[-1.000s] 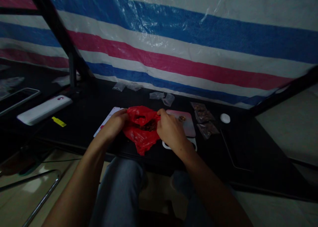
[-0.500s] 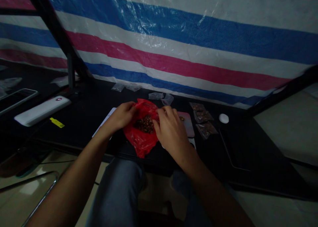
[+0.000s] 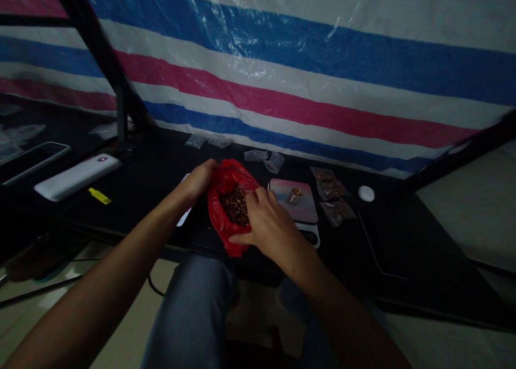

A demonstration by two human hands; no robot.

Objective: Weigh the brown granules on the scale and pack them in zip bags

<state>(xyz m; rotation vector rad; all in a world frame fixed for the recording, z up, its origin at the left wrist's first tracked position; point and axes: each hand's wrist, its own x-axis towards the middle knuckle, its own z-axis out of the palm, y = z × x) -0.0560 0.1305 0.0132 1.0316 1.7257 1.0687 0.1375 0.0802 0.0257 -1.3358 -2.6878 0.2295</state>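
Bag (image 3: 218, 219) sits open near the near edge of the table (image 3: 139, 197), left of the scale (image 3: 309, 207). Left hand (image 3: 199, 179) pinches its far-left rim; right hand (image 3: 269, 219), thumb spread, overlaps the right rim, grip unclear. Apparent step: holding the mouth open; next move likely requires a steady rim.

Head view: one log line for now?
left hand: holds bag by rim | right hand: on bag's right side | bag: open, brown bits inside | cup: on scale
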